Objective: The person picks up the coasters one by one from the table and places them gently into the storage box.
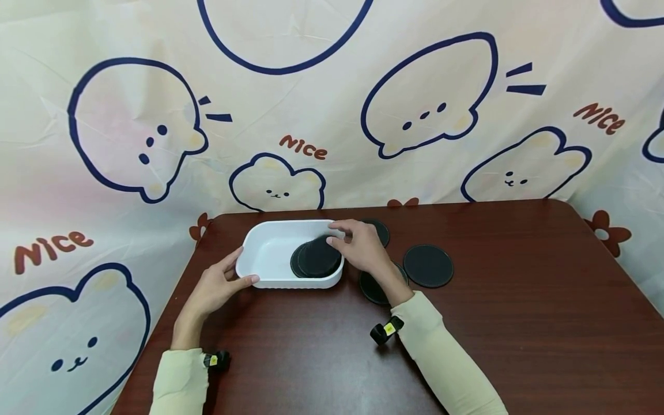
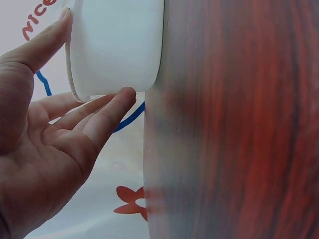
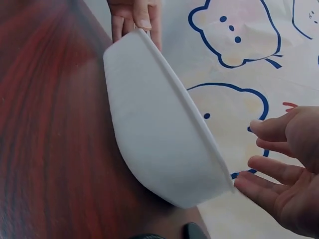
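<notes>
A white oblong tray (image 1: 267,253) with rounded corners stands on the table, several black round coasters (image 1: 319,257) overlapping in its right part. My left hand (image 1: 220,282) holds the tray's left end, thumb on the near side; the left wrist view shows thumb and fingertips against the white wall (image 2: 117,45). Over the tray's right end is my right hand (image 1: 363,245), close above the topmost coaster. In the right wrist view its fingers (image 3: 271,169) are spread, with nothing between them, beside the tray's rim.
Right of the tray more coasters lie on the brown table (image 1: 519,300): one coaster (image 1: 427,266) in full view, others partly behind my right hand and forearm. A printed cloth (image 1: 415,173) rises behind the table's back edge. Each wrist wears a small black camera (image 1: 386,330).
</notes>
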Demonstrator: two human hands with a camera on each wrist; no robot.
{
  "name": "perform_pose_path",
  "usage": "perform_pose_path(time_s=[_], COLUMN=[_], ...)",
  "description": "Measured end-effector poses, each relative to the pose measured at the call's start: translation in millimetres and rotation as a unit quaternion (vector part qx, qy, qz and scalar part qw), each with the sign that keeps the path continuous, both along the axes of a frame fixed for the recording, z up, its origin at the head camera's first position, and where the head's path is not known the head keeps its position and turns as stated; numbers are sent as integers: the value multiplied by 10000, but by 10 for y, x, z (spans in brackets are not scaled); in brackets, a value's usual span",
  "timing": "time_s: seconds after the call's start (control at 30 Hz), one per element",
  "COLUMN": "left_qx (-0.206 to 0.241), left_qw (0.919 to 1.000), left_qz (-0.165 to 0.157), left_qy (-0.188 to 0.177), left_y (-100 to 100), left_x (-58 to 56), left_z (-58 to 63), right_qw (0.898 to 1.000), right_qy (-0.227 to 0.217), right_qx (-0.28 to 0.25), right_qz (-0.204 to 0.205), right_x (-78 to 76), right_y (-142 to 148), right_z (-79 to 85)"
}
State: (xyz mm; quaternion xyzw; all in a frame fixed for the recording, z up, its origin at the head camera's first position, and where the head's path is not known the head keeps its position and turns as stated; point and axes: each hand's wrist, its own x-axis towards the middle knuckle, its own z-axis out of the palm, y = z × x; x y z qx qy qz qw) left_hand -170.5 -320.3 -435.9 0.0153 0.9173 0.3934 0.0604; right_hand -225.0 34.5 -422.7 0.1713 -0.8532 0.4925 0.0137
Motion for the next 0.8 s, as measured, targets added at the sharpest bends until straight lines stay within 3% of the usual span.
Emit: perform_pose_path(time_s=[0.27, 0.47, 0.8], left_qx=[-11, -9, -7], left_qw=[10000, 10000, 10000], left_qz=[33, 25, -9], left_qy=[-32, -23, 13], left_y=[4, 4, -1], left_x=[10, 4, 4], left_z=[-10, -9, -8], right_qw=[9998, 9968, 9669], right_qy=[-166, -587, -1804], right_qx=[-95, -351, -1557], right_qz=[31, 411, 915], right_x=[-30, -60, -105], right_y=[156, 243, 480], right_z=[38, 27, 1])
